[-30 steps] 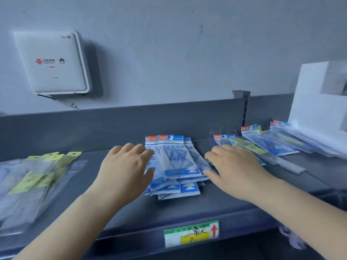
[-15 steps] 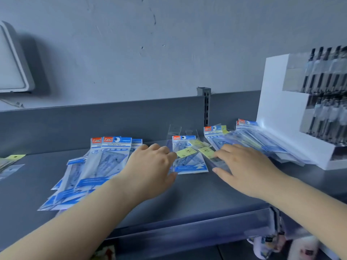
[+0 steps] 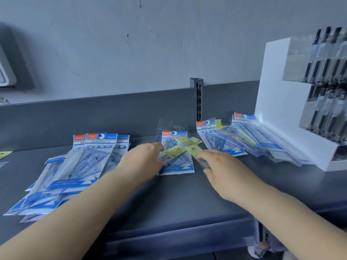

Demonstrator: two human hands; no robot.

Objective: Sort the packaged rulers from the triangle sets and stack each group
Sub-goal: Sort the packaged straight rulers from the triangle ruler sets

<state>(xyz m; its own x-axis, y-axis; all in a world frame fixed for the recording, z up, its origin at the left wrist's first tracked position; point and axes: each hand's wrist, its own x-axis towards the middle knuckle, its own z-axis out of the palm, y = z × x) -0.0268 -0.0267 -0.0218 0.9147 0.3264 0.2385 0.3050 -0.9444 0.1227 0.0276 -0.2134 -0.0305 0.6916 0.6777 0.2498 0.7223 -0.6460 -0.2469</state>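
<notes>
A fanned stack of blue triangle-set packs (image 3: 90, 162) lies on the left of the grey shelf (image 3: 187, 199). In the middle, one triangle-set pack (image 3: 178, 167) lies under clear ruler packs with yellow labels. My left hand (image 3: 142, 160) holds the lower end of one ruler pack (image 3: 173, 152) between fingers and thumb. My right hand (image 3: 223, 169) pinches another ruler pack (image 3: 195, 151) at its near end. To the right lies a mixed pile of triangle-set and ruler packs (image 3: 221, 145).
A white display stand holding dark pens (image 3: 281, 109) sits at the right end of the shelf, touching the mixed pile. A slotted upright post (image 3: 197, 98) rises at the shelf's back wall. A yellow label (image 3: 4, 153) shows at the far left edge.
The view has swung right. Both hands left the triangle-set stack, moved right to the middle packs and took hold of yellow-labelled ruler packs.
</notes>
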